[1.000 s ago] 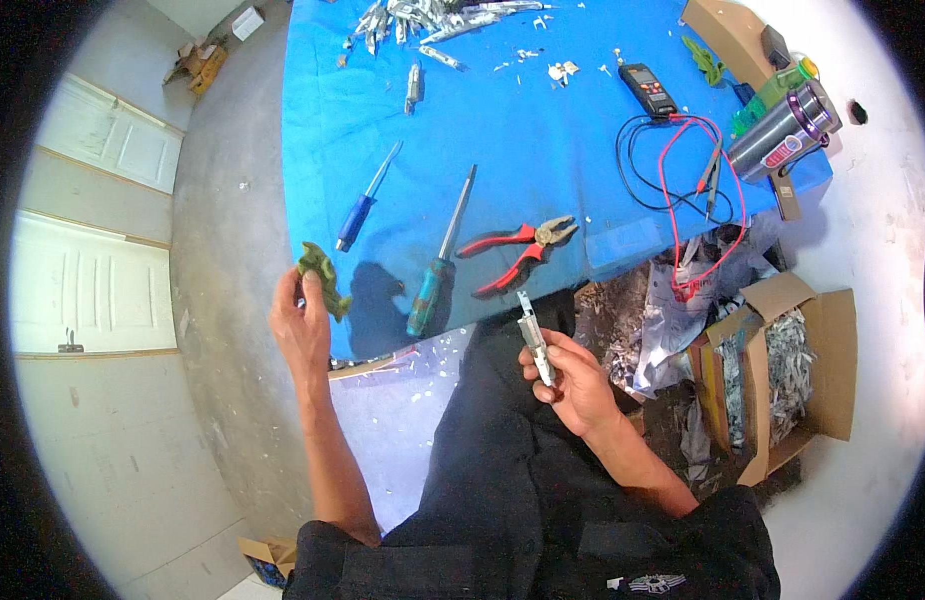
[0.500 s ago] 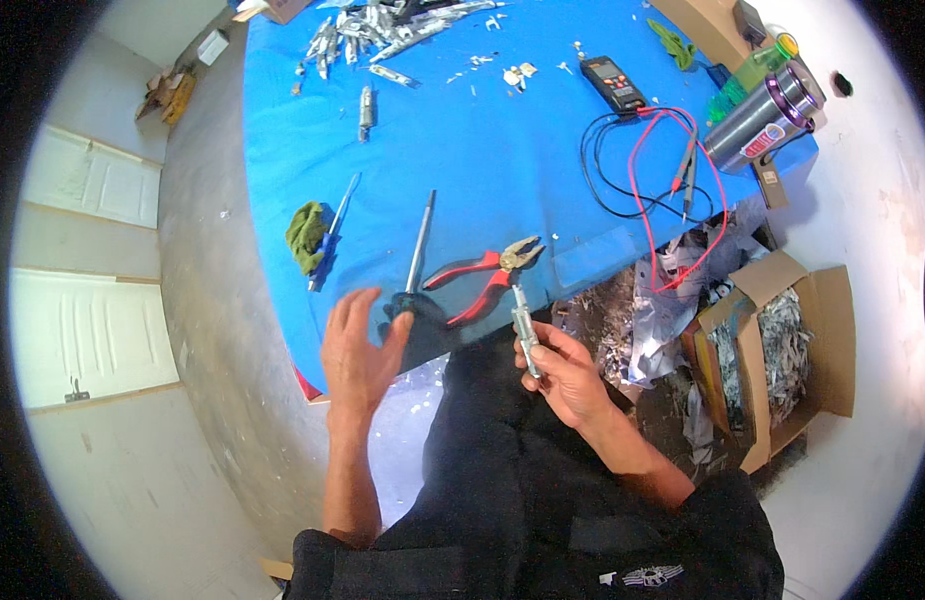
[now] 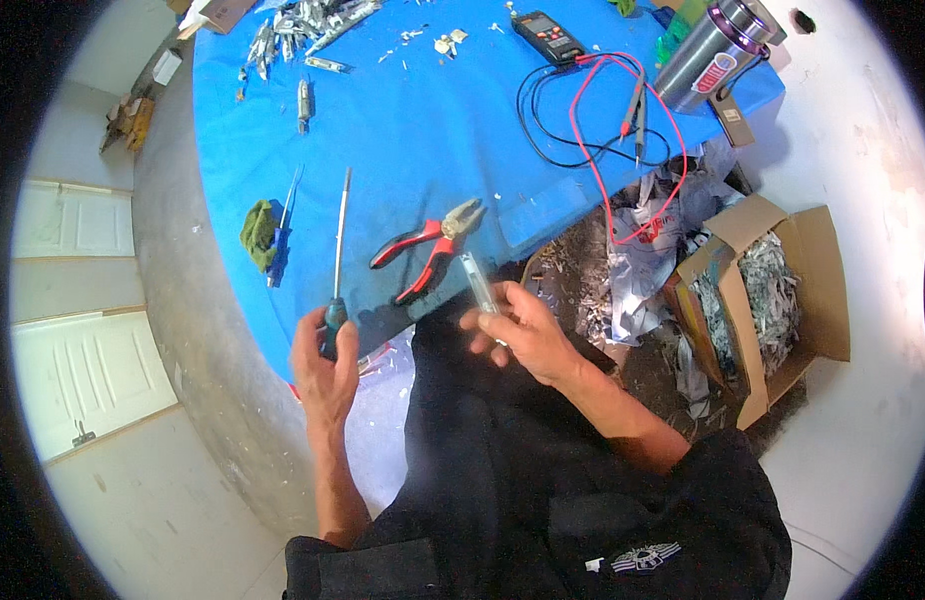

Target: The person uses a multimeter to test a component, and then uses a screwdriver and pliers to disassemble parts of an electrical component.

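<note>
My left hand (image 3: 326,365) is closed round the dark handle of a screwdriver (image 3: 342,235), whose long shaft points away over the blue cloth. In my right hand (image 3: 528,335), a slim silvery metal piece (image 3: 477,285) is held between thumb and fingers, tilted up past the table's near edge. It is slightly blurred, so its exact kind does not show. Red-and-black handled pliers (image 3: 435,250) lie between the two hands with their handles spread. To the left rest a thin screwdriver with a blue handle (image 3: 279,252) and a crumpled green cloth (image 3: 259,236).
Silvery pieces (image 3: 303,30) are heaped at the far left, with a single one (image 3: 304,105) nearer. A multimeter (image 3: 548,40) with red and black leads lies far right, beside a steel flask (image 3: 711,60). Below right stands an open carton (image 3: 818,290) of scraps.
My left hand has closed on the dark-handled screwdriver and shifted it left, away from the pliers. My right hand still holds the silvery piece. The whole view has shifted.
</note>
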